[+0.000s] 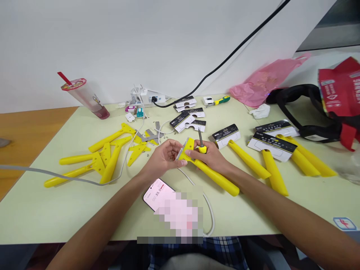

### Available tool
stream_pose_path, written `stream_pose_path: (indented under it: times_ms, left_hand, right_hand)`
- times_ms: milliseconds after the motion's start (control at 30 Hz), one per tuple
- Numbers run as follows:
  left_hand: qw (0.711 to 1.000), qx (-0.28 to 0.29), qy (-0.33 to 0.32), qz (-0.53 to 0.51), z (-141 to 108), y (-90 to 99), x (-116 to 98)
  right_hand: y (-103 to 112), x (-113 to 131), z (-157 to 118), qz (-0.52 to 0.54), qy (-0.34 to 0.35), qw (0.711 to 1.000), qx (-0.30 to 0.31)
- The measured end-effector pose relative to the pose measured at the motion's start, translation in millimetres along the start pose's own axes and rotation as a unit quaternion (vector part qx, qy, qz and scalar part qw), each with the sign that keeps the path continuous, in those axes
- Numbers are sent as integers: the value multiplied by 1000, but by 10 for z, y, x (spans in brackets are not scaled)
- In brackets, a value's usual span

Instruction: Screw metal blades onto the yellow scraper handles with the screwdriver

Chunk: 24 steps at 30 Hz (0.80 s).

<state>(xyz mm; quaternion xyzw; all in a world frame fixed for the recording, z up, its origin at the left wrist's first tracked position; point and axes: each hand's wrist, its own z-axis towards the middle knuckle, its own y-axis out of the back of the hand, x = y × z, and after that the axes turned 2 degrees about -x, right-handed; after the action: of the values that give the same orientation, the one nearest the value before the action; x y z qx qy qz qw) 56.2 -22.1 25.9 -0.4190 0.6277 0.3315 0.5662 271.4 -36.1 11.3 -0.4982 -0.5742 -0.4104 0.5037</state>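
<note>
Between both hands is a yellow scraper (218, 178), its head up and its long handle slanting down to the right. My left hand (163, 158) grips the head by its metal-edged side, thumb at the lower edge. My right hand (213, 155) presses its thumb on the head and also holds a screwdriver (201, 149), shaft pointing up. Its grip is mostly hidden by the fingers. Left of the hands lie several yellow scraper handles (114, 159), loose yellow head pieces (137, 153), metal blades (149, 135) and small screws.
A phone (161, 195) showing a timer lies before me, beside a white cable (209, 212). Carded scrapers (249, 159) are at right. Cards (181, 122), a green screwdriver (222, 100) and a power strip (146, 96) lie behind. A drink cup (87, 99) leans left. A grey cable (70, 178) crosses the handles.
</note>
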Motion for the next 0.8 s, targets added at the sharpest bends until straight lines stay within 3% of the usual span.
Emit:
stream_pose_path:
  times_ms: [200, 300, 367, 467, 600, 700, 800]
  left_hand:
    - [1000, -10, -7, 6, 40, 8, 18]
    - [995, -16, -44, 87, 57, 26, -37]
    - [978, -47, -96, 182, -21, 32, -106]
    - [908, -113, -227, 333, -351, 8, -161]
    - [807, -7, -380, 452, -1007, -75, 18]
    - [745, 62, -404, 526, -1346, -125, 223]
    - [723, 78, -400, 557, -1435, -133, 312]
  right_hand:
    - [-1, 57, 9, 12, -23, 1000, -2]
    - [17, 64, 25, 20, -36, 999, -2]
    - [41, 58, 41, 24, -45, 999, -10]
    - [85, 42, 66, 32, -55, 998, -23]
    - [113, 31, 85, 42, -56, 997, -40]
    - [99, 41, 82, 42, -51, 997, -41]
    - [79, 54, 73, 40, -47, 997, -39]
